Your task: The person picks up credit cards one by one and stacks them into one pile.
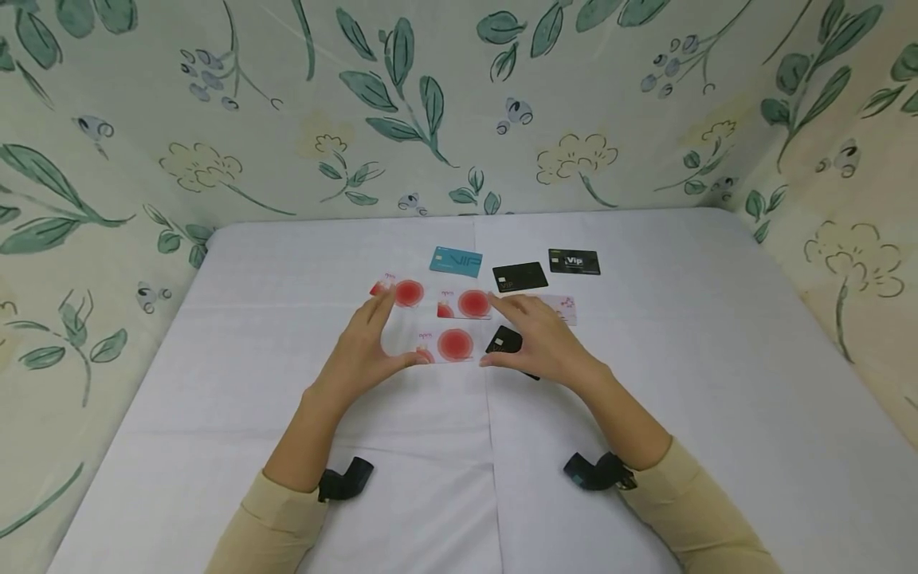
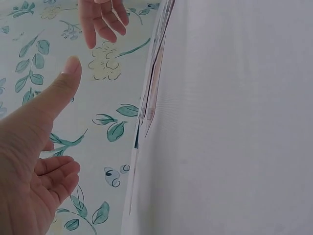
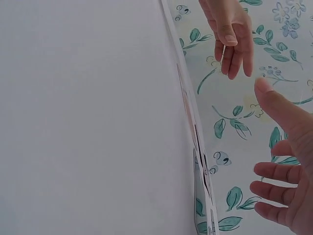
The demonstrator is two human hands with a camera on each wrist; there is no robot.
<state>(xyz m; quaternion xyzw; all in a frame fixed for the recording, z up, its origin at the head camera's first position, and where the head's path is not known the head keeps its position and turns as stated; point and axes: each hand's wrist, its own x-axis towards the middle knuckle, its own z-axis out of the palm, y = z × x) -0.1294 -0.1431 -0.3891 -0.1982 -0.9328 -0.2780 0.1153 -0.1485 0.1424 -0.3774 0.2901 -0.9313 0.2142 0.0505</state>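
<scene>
My left hand (image 1: 361, 347) hovers over the table left of the cards, thumb and fingers spread with nothing between them. Its thumb overlaps the corner of a white card with a red circle (image 1: 455, 345) in the head view. Two similar cards lie farther back, a left one (image 1: 409, 293) and a middle one (image 1: 474, 303). My right hand (image 1: 547, 338), likewise spread and holding nothing, partly hides a black card (image 1: 504, 340) and a pale pink card (image 1: 564, 308). Both wrist views show the fingers relaxed and raised off the table.
Toward the back lie a blue VIP card (image 1: 456, 261), a black card with a chip (image 1: 520, 277) and a black Vip card (image 1: 574, 261). A white cloth covers the table (image 1: 215, 383). Behind it hangs a leaf-patterned backdrop (image 1: 459, 104).
</scene>
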